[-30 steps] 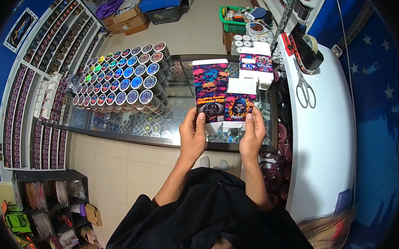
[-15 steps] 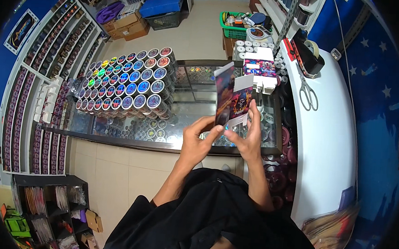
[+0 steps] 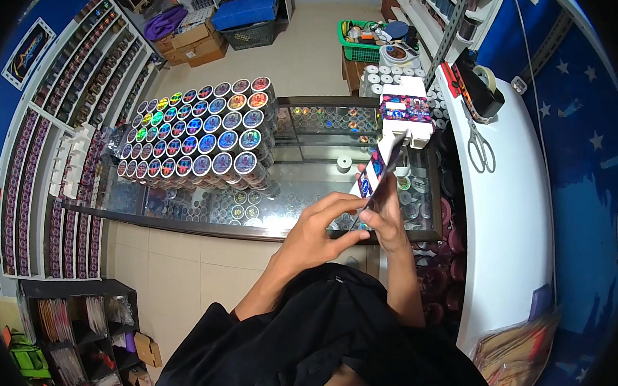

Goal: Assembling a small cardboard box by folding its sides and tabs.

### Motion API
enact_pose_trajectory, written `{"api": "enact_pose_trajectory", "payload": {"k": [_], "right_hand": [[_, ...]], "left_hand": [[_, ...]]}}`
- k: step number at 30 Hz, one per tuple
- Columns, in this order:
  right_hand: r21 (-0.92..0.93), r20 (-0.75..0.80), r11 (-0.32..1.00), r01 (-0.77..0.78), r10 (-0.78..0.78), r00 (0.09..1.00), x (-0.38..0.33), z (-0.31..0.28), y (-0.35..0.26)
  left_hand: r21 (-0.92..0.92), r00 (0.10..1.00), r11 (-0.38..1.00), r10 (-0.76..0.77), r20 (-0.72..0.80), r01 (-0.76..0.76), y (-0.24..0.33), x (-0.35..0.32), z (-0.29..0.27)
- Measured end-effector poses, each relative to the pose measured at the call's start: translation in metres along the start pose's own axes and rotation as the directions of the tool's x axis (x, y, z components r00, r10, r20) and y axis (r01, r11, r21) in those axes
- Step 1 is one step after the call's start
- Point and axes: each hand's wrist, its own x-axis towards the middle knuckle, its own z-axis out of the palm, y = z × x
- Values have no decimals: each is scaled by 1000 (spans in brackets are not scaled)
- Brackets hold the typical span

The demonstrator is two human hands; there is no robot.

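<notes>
A long glass-topped display counter with a dark frame [image 3: 303, 170] stretches in front of me. On its left part stands a large block of stacked round containers with shiny printed tops [image 3: 198, 131]. At its far right corner sits a pile of white and purple printed cardboard boxes [image 3: 406, 112].

Just nearer than that pile, above the counter, is a colourful printed card carton with white flaps [image 3: 377, 173]. A second ago its panels spread flat, facing me; now it stands narrow and nearly edge-on, showing another printed side. I judge that it is being folded into shape.

My right hand [image 3: 391, 223] grips it, thumb in front, fingers behind. My left hand [image 3: 314, 229] curls at its lower end; whether it pinches the card, I cannot tell. A small white spool [image 3: 344, 164], now uncovered, rests on the glass beside it.
</notes>
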Motion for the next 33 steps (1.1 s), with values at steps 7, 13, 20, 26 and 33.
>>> {"api": "enact_pose_trajectory", "payload": {"k": [7, 13, 20, 26, 33], "right_hand": [[149, 77, 989, 24, -36, 996, 0, -5, 3], [485, 94, 872, -67, 24, 995, -7, -11, 15], [539, 55, 842, -19, -13, 998, -8, -1, 8], [365, 31, 926, -94, 89, 996, -3, -5, 6], [172, -236, 983, -71, 111, 966, 6, 3, 0]], "left_hand": [[111, 997, 990, 81, 21, -83, -5, 0, 8], [122, 995, 993, 20, -101, -7, -13, 2, 17], [28, 941, 987, -140, -308, 156, -30, 15, 21], [-266, 841, 921, -373, -392, 284, -40, 15, 13], [-314, 799, 905, -408, -442, 289, -38, 16, 6]]}}
